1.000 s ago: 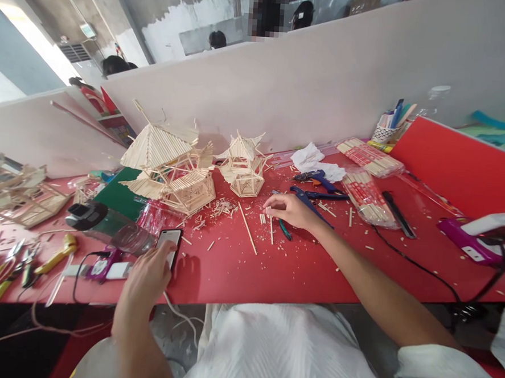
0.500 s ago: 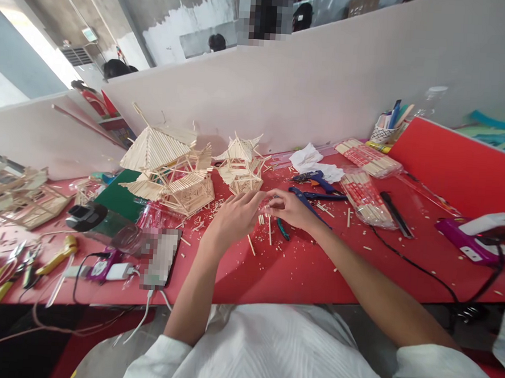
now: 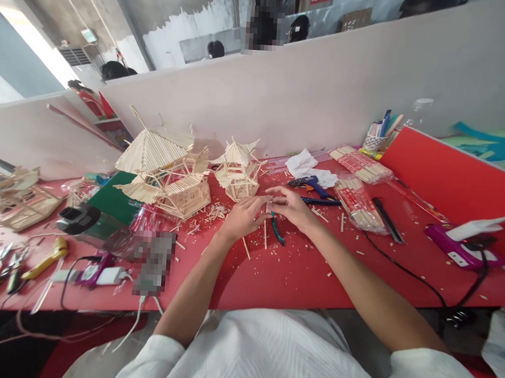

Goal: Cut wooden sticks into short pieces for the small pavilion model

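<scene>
My left hand and my right hand meet fingertip to fingertip over the red table, pinching small wooden stick pieces between them. Just beyond them stands a small stick pavilion model. A larger stick house model stands to its left. Loose sticks and wood chips lie under the hands, beside green-handled cutters.
A phone lies at the left front with cables and a charger. Blue glue gun, chopstick packs, white tissue and a pen cup sit to the right. A purple glue gun lies far right. Yellow-handled tools lie far left.
My left hand left the phone and moved right to join my right hand at the stick pieces. Both hands then shifted slightly toward the small pavilion.
</scene>
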`<state>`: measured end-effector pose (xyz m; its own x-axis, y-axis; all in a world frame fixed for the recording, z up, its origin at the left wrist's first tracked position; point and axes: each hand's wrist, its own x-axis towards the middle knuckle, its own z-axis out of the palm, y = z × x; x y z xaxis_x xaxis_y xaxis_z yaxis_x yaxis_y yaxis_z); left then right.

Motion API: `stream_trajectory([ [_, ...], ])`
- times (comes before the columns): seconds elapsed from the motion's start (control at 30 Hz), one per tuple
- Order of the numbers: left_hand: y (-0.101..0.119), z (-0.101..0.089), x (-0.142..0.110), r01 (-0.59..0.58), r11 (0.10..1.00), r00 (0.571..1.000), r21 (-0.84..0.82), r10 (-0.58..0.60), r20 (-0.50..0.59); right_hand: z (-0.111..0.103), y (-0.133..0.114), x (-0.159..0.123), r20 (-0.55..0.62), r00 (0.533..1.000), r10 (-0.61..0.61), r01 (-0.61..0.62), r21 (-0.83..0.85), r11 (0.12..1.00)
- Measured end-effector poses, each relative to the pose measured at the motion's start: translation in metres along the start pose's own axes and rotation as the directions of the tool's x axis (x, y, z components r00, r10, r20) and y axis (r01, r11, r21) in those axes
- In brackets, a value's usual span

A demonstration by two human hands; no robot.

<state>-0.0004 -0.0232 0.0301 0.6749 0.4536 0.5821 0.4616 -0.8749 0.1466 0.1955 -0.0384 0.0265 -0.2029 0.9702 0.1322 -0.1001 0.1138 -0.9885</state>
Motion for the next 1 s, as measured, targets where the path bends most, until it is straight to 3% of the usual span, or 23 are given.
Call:
stream_trajectory([
  [0.57,-0.0052,0.0028,-0.0020,-0.014,0.996,1.000,0.087,0.013,0.004,0.0010,0.0010,-0.0004,-0.022,0.998,0.056,-0.055,0.041,0.998],
  [1.0,-0.0045,0.0025,-0.0019,-0.011,0.997,1.000,0.074,0.013,-0.018,-0.0009,0.0048,0.0012,-0.025,0.999,0.024,-0.023,0.038,0.999],
])
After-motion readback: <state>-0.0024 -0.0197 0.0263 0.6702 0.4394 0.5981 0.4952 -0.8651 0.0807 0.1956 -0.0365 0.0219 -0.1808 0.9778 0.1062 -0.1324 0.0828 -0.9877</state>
